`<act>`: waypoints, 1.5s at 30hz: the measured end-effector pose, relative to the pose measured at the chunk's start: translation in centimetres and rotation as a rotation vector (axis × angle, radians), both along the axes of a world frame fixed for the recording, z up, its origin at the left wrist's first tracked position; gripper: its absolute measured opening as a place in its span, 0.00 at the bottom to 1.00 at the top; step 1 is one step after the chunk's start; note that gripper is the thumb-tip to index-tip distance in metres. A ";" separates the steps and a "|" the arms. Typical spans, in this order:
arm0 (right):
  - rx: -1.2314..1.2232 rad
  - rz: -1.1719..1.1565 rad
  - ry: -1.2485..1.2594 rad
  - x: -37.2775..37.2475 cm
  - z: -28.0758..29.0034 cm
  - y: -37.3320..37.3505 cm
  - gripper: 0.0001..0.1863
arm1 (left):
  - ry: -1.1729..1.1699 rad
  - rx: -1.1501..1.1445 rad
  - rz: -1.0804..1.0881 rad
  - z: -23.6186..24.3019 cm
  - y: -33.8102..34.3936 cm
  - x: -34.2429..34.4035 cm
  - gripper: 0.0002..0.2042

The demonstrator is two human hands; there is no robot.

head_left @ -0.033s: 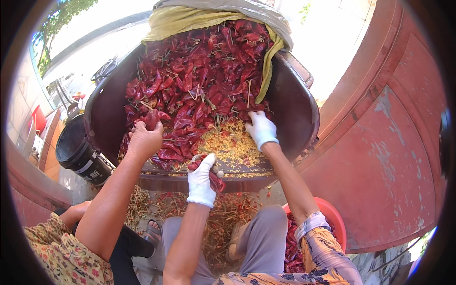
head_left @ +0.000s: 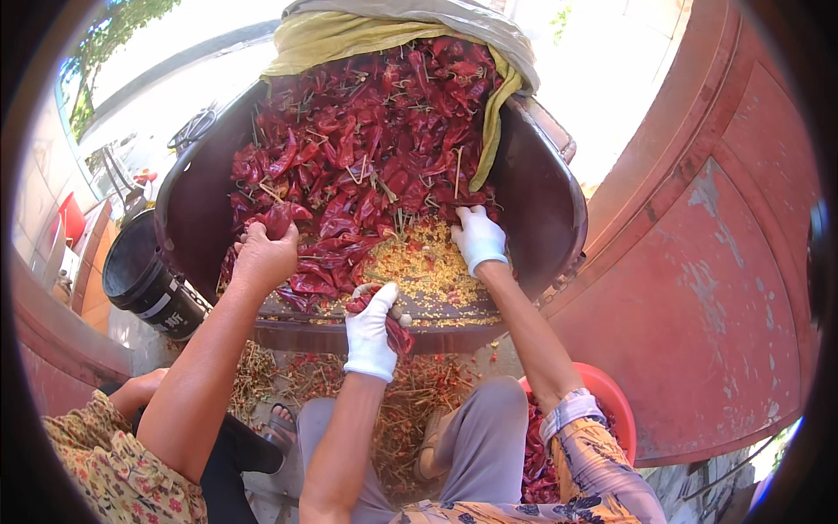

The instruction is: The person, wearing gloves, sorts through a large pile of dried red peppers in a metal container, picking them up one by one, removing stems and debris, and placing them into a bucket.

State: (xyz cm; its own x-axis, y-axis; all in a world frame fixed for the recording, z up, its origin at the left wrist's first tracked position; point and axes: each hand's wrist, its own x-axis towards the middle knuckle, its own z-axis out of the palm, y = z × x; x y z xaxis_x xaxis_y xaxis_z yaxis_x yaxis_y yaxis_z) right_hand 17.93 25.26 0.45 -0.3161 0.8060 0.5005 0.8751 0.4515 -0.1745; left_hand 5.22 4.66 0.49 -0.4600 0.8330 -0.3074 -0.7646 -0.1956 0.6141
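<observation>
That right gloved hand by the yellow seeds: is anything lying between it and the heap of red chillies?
Nothing visible does. The right hand rests at the heap's edge, its fingertips against the dried chillies, with loose seeds beside it in the big pan.

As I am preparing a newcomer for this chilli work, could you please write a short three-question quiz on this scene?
1. True or false: the left hand wears a white glove and grips a dried red chilli.
2. Where does the right hand rest? A) on a black bucket; B) at the edge of the yellow seeds in the big dark pan; C) on a red basin.
3. What covers the co-worker's hand at the chilli pile?

Key: 1 true; 2 B; 3 nothing, it is bare.
</observation>
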 end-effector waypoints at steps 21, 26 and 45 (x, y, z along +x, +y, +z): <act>-0.400 0.430 0.721 -1.5 1.6 -4.8 0.14 | 0.037 0.018 0.013 0.0 -0.1 -0.4 0.05; -1.048 0.474 1.155 -1.8 2.9 -12.0 0.10 | 0.039 0.065 -0.034 0.5 -0.1 -0.4 0.08; -0.813 0.705 0.856 -0.6 2.0 -12.7 0.14 | 0.632 0.011 -0.112 0.3 -0.9 -0.4 0.15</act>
State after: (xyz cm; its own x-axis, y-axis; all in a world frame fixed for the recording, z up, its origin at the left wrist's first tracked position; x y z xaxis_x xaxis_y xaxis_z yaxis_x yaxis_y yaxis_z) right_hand 17.33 12.54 2.46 -0.6114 0.7620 0.2136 -0.0081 0.2638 -0.9645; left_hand 4.86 3.78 0.75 -0.4599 0.8880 0.0034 -0.2719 -0.1444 0.9514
